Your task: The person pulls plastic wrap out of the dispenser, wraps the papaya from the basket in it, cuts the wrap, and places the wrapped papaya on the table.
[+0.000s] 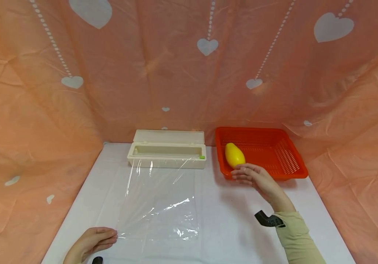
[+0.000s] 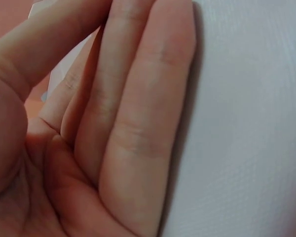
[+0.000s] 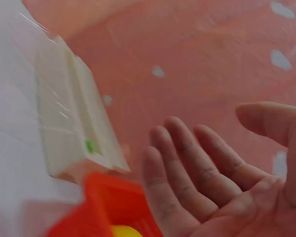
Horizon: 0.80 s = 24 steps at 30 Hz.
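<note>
Clear film [image 1: 162, 205] runs over the bench [image 1: 221, 227] from the far cream box [image 1: 175, 163] to the left hand [image 1: 94, 240], near left, whose fingers I see clamped on the film's corner. The right hand [image 1: 261, 179], thumb and fingers apart, hovers by yellow fruit [image 1: 234, 154] in the far-right red basket [image 1: 302, 171].

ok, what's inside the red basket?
One yellow fruit visible in the red basket, toward the left end in the head view. The right hand covers the fruit's near tip and part of the near rim; can't see behind it.

Creased orange backdrop [image 1: 175, 80], pale hearts [image 1: 207, 47], dotted strings [image 1: 55, 48], white table [image 1: 221, 227]
</note>
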Tool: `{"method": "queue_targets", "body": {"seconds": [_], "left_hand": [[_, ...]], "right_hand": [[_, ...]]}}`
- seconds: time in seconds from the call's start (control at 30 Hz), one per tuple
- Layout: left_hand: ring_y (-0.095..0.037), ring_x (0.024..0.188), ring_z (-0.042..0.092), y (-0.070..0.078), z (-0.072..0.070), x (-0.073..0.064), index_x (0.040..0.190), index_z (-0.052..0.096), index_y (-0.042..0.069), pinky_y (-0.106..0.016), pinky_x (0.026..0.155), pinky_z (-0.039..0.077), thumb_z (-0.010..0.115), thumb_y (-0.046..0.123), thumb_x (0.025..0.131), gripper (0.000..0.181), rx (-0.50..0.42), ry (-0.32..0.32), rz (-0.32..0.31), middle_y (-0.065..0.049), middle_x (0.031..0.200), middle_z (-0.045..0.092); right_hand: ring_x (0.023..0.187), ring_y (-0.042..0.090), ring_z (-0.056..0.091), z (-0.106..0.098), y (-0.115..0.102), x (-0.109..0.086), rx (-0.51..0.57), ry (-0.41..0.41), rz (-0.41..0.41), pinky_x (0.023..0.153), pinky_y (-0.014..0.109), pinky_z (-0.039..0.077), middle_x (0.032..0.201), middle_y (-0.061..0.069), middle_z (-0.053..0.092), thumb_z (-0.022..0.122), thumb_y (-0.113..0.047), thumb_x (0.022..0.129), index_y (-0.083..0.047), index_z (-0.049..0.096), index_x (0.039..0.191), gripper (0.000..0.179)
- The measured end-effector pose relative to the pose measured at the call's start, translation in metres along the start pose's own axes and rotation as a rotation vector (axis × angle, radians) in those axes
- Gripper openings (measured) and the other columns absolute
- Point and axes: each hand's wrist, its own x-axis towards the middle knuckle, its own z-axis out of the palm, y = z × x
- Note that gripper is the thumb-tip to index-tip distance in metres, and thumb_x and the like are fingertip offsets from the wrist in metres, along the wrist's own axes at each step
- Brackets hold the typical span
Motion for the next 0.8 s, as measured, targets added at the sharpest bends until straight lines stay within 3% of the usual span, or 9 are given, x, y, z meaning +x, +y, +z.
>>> {"method": "queue_targets", "body": {"seconds": [0.1, 0.2, 0.4, 0.57, 0.7, 0.8], "left_hand": [[-0.022, 0.089, 0.068, -0.001, 0.000, 0.000, 0.106, 0.062, -0.014, -0.037, 0.081, 0.056, 0.061, 0.007, 0.093, 0.024, -0.008, -0.001, -0.007, -0.014, 0.095, 0.070], [-0.021, 0.089, 0.068, -0.002, -0.001, 0.000, 0.105, 0.063, -0.012, -0.036, 0.081, 0.056, 0.062, 0.007, 0.093, 0.022, -0.013, -0.007, -0.008, -0.013, 0.095, 0.070], [-0.021, 0.088, 0.068, -0.001, -0.002, 0.000, 0.104, 0.064, -0.011, -0.036, 0.080, 0.056, 0.062, 0.007, 0.093, 0.021, -0.017, -0.015, 0.002, -0.013, 0.095, 0.070], [-0.021, 0.089, 0.068, -0.002, -0.002, -0.001, 0.104, 0.064, -0.011, -0.036, 0.080, 0.056, 0.062, 0.006, 0.092, 0.021, -0.020, -0.017, 0.013, -0.014, 0.096, 0.070], [-0.021, 0.089, 0.068, -0.003, -0.002, -0.001, 0.104, 0.064, -0.011, -0.035, 0.080, 0.056, 0.062, 0.008, 0.093, 0.023, -0.003, -0.021, 0.028, -0.014, 0.096, 0.070], [-0.021, 0.089, 0.068, -0.004, -0.003, -0.001, 0.104, 0.064, -0.011, -0.036, 0.080, 0.056, 0.062, 0.009, 0.093, 0.023, 0.000, -0.020, 0.027, -0.013, 0.096, 0.070]], "right_hand": [[0.108, 0.028, 0.062, -0.022, -0.013, 0.012, 0.054, 0.018, 0.005, 0.094, 0.039, 0.048, 0.114, 0.011, 0.066, 0.044, -0.017, 0.103, -0.002, 0.059, 0.118, 0.026], [0.110, 0.027, 0.060, -0.043, -0.019, 0.026, 0.075, 0.057, 0.044, 0.098, 0.041, 0.045, 0.124, 0.016, 0.060, 0.044, -0.024, 0.104, -0.009, 0.059, 0.119, 0.027], [0.114, 0.022, 0.056, -0.076, -0.016, 0.054, 0.084, 0.154, 0.159, 0.109, 0.043, 0.033, 0.145, 0.024, 0.035, 0.043, -0.033, 0.103, -0.005, 0.045, 0.134, 0.041], [0.122, 0.025, 0.048, -0.093, -0.005, 0.070, 0.084, 0.198, 0.234, 0.113, 0.045, 0.025, 0.149, 0.021, 0.029, 0.040, -0.037, 0.103, 0.000, 0.027, 0.145, 0.057], [0.135, 0.033, 0.032, -0.101, 0.002, 0.079, 0.111, 0.212, 0.258, 0.114, 0.046, 0.022, 0.153, 0.022, 0.021, 0.041, -0.039, 0.102, 0.001, 0.016, 0.150, 0.068], [0.140, 0.038, 0.021, -0.102, 0.005, 0.085, 0.071, 0.194, 0.269, 0.114, 0.047, 0.019, 0.154, 0.024, 0.015, 0.039, -0.038, 0.103, 0.001, 0.010, 0.151, 0.068]]}}
